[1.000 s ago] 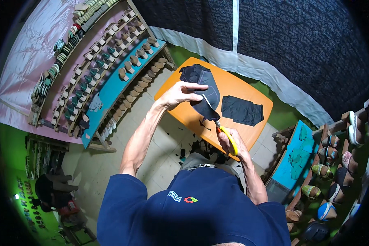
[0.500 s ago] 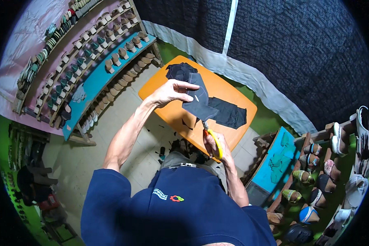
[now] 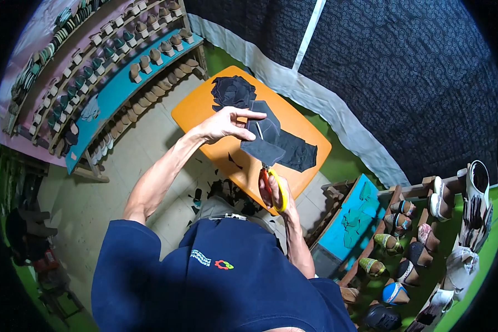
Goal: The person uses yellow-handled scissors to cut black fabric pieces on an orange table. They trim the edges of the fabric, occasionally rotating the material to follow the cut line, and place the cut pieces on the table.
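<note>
My left hand (image 3: 225, 127) pinches a cut black sheet piece (image 3: 263, 148), fabric or thin leather, between thumb and fingers above the table. The piece has angular edges and a small pale mark or slit near my fingertips. My right hand (image 3: 275, 195) is closed round the yellow and orange handles of a pair of scissors (image 3: 284, 195). The scissors point away from me, and their blades meet the near edge of the piece; most of the blade length is hidden. Behind the piece lies a flat black cloth (image 3: 300, 154), and a heap of black pieces (image 3: 233, 92) sits farther left.
The orange table (image 3: 193, 113) has rounded corners. Dark scraps (image 3: 235, 191) litter the floor by its near edge. Shoe racks (image 3: 124, 74) stand at the left, and a shoe rack (image 3: 395, 243) at the right. A turquoise surface (image 3: 343, 243) holds green scraps. A dark patterned curtain (image 3: 393, 66) hangs behind.
The view has shifted, so the table and racks sit farther left. My left hand and the black piece have come slightly nearer relative to the table. Both hands keep their holds.
</note>
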Demonstrator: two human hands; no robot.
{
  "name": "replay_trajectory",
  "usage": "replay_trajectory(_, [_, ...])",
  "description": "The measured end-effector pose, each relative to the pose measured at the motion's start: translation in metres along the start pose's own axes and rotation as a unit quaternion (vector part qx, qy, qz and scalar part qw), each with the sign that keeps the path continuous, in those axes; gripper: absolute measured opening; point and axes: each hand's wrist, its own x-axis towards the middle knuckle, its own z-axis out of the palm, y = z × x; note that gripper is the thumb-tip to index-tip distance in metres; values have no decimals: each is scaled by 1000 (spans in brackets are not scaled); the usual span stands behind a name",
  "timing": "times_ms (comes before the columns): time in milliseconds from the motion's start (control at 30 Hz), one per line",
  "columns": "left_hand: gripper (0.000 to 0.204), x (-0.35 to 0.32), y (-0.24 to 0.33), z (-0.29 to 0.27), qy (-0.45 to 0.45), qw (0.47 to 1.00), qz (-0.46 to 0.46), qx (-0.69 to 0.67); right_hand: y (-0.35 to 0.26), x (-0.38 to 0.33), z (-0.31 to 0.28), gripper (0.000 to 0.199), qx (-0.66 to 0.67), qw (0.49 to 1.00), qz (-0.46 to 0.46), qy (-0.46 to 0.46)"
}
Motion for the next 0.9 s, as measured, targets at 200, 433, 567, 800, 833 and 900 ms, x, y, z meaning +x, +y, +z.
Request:
replay_trajectory(200, [67,-2,-2,7,19,997,0,-73,-4,-1,1,66,-8,1000,10,25])
replay_trajectory(433, [54,0,-9,10,85,993,46,-65,-6,-2,4,67,-4,999,-4,35])
replay_trajectory(567, [52,-1,-12,-2,38,996,24,-77,-3,-3,-2,56,33,999,32,16])
replay_trajectory(800, [61,-3,-18,-1,21,998,-2,-61,-1,5,-1,65,-15,1000,27,4])
replay_trajectory(833, [62,-3,-18,0,31,998,5,-58,1,5,-2,65,-15,1000,27,3])
replay_trajectory(900, [64,-3,-17,5,51,997,20,-52,4,4,-6,65,-25,999,36,4])
